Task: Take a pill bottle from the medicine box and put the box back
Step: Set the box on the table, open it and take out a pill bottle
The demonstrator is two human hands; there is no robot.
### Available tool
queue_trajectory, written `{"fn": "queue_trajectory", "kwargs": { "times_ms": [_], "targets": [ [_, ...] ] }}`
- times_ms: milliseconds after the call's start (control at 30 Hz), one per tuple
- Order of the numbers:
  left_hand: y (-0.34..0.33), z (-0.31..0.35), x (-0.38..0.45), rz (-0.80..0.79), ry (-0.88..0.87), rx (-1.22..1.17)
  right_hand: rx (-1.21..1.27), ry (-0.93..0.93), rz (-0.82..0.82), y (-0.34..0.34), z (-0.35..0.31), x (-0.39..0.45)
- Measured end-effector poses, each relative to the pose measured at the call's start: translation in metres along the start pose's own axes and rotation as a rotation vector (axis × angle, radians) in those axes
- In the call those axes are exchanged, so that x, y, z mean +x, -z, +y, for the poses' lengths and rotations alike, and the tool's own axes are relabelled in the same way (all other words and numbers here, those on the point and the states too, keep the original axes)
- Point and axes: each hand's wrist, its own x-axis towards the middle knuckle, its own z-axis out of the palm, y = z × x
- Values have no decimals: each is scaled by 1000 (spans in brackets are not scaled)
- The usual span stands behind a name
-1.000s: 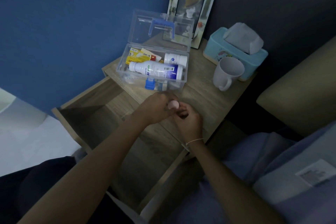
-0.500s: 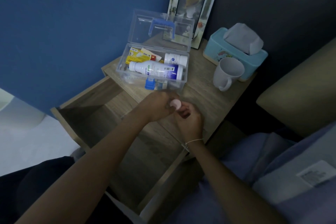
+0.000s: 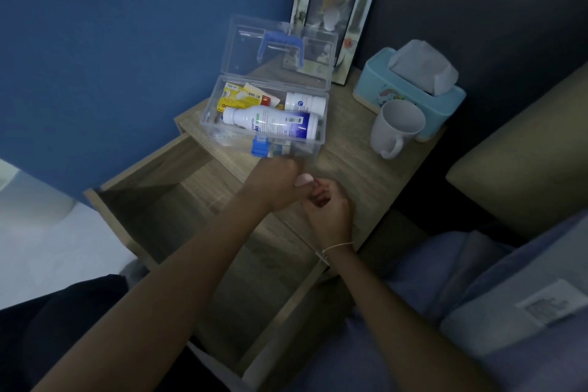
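Both grips are closed together over the near edge of the worktop. The left hand is curled into a loose fist around something small, of which only a pale pink rounded end shows between thumb and fingers. The right hand has its fingertips pinched in right against that pale end, touching it. It may be the cap of a small pill bottle being twisted, one hand bracing and the other turning, but the body of the thing is hidden in the left fist and I cannot tell for sure.

Below the hands the drawer stands pulled out and looks bare, probably left open as the place where the box belongs.

Just beyond the knuckles sits the medicine box, clear plastic, its lid propped upright so the contents stay reachable. Inside lie a large white bottle on its side, a smaller white bottle behind it, and a yellow packet. The blue latch hangs undone at the front wall.

Further right stand a white mug and a tissue box, with a picture frame leaning at the back.
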Motion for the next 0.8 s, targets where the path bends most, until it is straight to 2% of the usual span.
{"fn": "queue_trajectory", "kwargs": {
  "times_ms": [133, 233, 433, 633, 800],
  "targets": [
    [-9, 2, 0, 66, 96, 17, -4, -25, -3, 0, 1, 0],
    [-7, 3, 0, 91, 107, -31, -5, 6, 20, 0, 1, 1],
    [9, 3, 4, -97, -2, -26, -13, -7, -1, 0, 3, 0],
    [0, 13, 1, -7, -13, 74, 16, -6, 18, -1, 3, 1],
    [-4, 16, 2, 62, 110, 50, -15, -13, -1, 0, 4, 1]
  ]
}}
